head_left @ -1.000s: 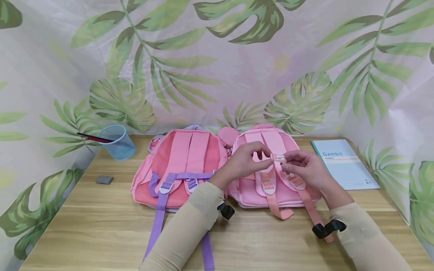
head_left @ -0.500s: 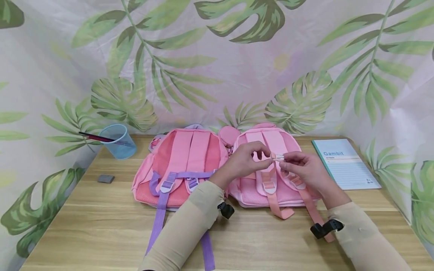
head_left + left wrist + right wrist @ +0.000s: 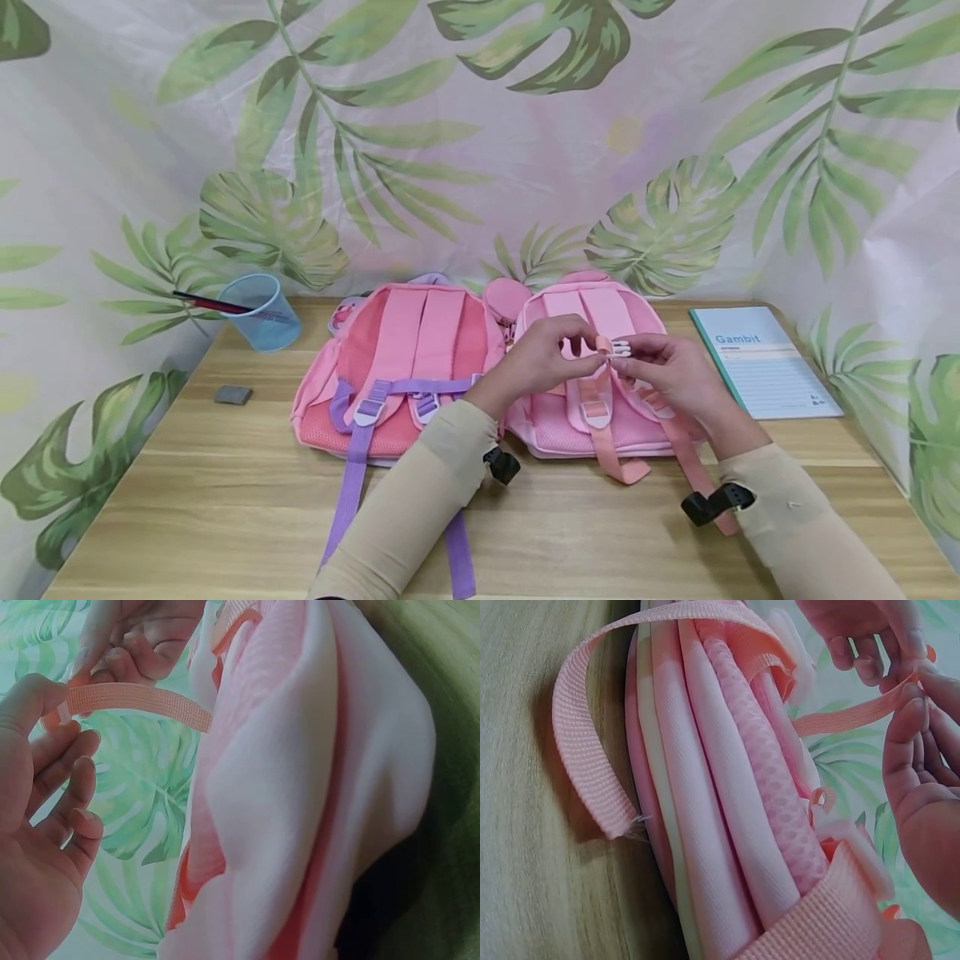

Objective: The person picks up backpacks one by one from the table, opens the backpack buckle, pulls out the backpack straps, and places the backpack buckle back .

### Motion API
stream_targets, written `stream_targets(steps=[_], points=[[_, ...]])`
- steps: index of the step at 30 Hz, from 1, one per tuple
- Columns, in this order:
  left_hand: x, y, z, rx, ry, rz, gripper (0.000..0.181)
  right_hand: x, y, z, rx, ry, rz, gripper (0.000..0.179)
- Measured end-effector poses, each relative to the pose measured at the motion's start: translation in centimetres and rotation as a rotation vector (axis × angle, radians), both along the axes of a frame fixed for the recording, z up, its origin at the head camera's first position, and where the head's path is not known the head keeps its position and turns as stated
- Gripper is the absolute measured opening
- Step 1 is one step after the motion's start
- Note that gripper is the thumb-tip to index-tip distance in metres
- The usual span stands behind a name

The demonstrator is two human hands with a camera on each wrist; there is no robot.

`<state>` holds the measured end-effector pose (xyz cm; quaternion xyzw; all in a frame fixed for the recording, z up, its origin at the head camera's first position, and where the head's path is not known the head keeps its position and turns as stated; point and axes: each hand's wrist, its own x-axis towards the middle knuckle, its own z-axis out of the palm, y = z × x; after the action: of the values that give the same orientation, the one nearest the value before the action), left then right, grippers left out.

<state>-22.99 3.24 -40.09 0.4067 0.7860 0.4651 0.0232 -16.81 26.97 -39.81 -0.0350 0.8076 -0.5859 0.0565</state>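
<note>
A white side-release buckle (image 3: 620,348), prongs pointing right, is held above the right pink backpack (image 3: 558,442). My left hand (image 3: 551,354) pinches it at its base between thumb and forefinger, where an orange webbing strap (image 3: 142,697) loops through. My right hand (image 3: 675,379) comes in from the right, its thumb and forefinger pinching the strap beside the buckle. From the right wrist view, the strap runs taut from the bag up to the fingertips of both hands; fingers partly hide the buckle there. Its frayed loose strap tail (image 3: 592,765) hangs over the bag's side.
A second pink backpack (image 3: 322,396) with purple straps (image 3: 356,483) lies left. Further left stand a blue mesh pen cup (image 3: 273,325) and a grey eraser (image 3: 233,395). A notebook (image 3: 765,362) lies at the right on the wooden table (image 3: 225,500).
My right hand's fingers have shifted slightly left, from the prong end to the strap beside the buckle. The prongs now show more fully. My left hand has stayed nearly still.
</note>
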Motion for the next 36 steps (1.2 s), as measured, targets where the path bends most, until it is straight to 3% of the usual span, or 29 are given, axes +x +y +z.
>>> stream_targets(steps=[10, 26, 32, 36], points=[[0.07, -0.06, -0.10, 0.001, 0.004, 0.014, 0.012, 0.16, 0.07, -0.13, -0.097, -0.039, 0.012, 0.015], [-0.03, 0.12, -0.15, -0.006, 0.010, 0.014, 0.012, 0.08, -0.39, -0.11, -0.220, -0.116, -0.024, 0.021], [-0.07, 0.12, -0.12, -0.009, 0.013, 0.016, 0.011, 0.24, -0.18, 0.16, -0.255, -0.100, -0.004, 0.022], [-0.17, 0.13, -0.10, -0.015, 0.014, 0.011, 0.011, 0.34, 0.07, 0.33, -0.223, -0.057, 0.022, 0.024]])
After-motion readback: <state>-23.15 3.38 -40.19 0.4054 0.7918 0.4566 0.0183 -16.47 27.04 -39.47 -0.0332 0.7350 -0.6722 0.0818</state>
